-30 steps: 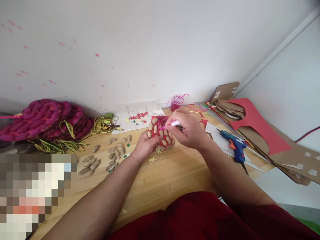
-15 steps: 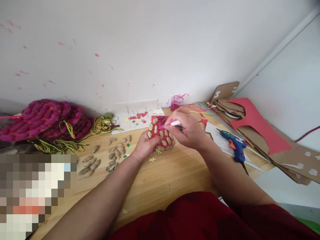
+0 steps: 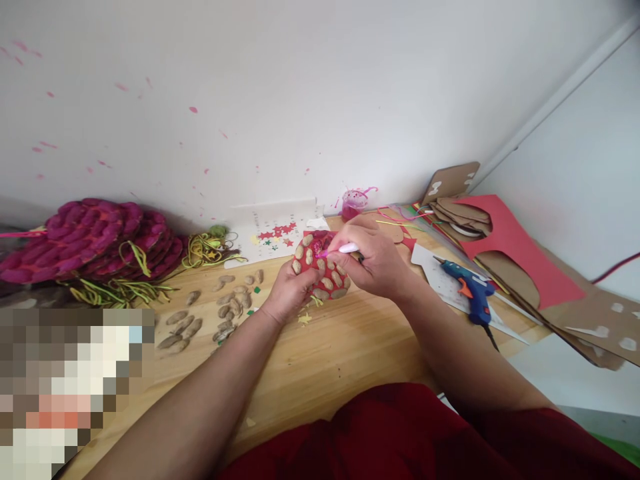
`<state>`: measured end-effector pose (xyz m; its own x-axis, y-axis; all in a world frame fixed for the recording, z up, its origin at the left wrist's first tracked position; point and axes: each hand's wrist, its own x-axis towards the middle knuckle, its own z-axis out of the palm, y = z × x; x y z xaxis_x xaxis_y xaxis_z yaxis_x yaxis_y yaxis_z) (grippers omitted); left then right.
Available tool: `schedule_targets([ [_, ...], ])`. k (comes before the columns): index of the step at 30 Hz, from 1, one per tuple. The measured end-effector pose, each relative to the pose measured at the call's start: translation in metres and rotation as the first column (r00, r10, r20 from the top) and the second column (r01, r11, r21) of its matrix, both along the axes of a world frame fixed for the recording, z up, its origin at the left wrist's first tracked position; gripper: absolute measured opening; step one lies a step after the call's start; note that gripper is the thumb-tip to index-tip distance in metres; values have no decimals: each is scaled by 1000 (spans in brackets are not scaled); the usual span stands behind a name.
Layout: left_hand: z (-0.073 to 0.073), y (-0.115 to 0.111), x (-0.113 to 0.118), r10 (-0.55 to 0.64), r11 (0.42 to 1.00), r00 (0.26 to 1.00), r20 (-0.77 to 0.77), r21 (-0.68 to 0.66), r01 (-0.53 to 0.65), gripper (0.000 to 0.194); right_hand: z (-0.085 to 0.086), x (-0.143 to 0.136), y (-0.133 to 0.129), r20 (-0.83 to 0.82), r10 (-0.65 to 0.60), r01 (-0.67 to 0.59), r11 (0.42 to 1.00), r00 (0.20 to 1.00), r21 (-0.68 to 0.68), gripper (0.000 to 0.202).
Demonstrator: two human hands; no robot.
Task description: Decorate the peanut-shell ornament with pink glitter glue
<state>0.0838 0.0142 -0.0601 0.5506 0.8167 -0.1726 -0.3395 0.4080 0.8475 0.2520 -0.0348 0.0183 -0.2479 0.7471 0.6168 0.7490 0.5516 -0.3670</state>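
Observation:
My left hand (image 3: 291,289) grips the lower left edge of a red disc (image 3: 325,274) covered with peanuts, its thumb lying over the front. Some peanuts near the disc's top are painted magenta; the others are bare. In my right hand (image 3: 367,257) is a pink and white brush (image 3: 349,247), held in a pinch, with its magenta tip against the upper part of the disc. Behind that hand, by the wall, stands a clear cup (image 3: 353,205) with magenta paint. Loose peanuts (image 3: 233,305) lie on the table left of my left hand.
Magenta peanut discs (image 3: 95,233) are stacked at the left, beside yellow-green yarn (image 3: 207,249). Paper stars (image 3: 283,231) lie on a white sheet. At the right are a blue glue gun (image 3: 470,290), red paper (image 3: 523,250) and cut cardboard (image 3: 463,219).
The disc has shifted and turned slightly to the left in my left hand. The brush tip has moved a little left with it.

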Motion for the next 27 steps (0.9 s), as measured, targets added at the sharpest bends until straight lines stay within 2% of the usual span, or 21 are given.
schedule_targets([
  [13, 7, -1, 0, 20, 999, 1000, 15, -41, -19, 29, 0, 2, 1, -1, -29, 29, 999, 1000, 30, 8],
  [20, 10, -1, 0, 40, 998, 999, -7, -46, -41, 27, 1, 2, 2, -83, -28, 30, 999, 996, 24, 12],
  [23, 12, -1, 0, 37, 998, 999, -4, -58, -38, 26, 1, 3, 3, -125, -50, 59, 996, 991, 66, 11],
  [27, 11, -1, 0, 37, 998, 999, -11, -60, -37, 26, -1, 4, 4, -145, -13, 21, 999, 989, 49, 7],
])
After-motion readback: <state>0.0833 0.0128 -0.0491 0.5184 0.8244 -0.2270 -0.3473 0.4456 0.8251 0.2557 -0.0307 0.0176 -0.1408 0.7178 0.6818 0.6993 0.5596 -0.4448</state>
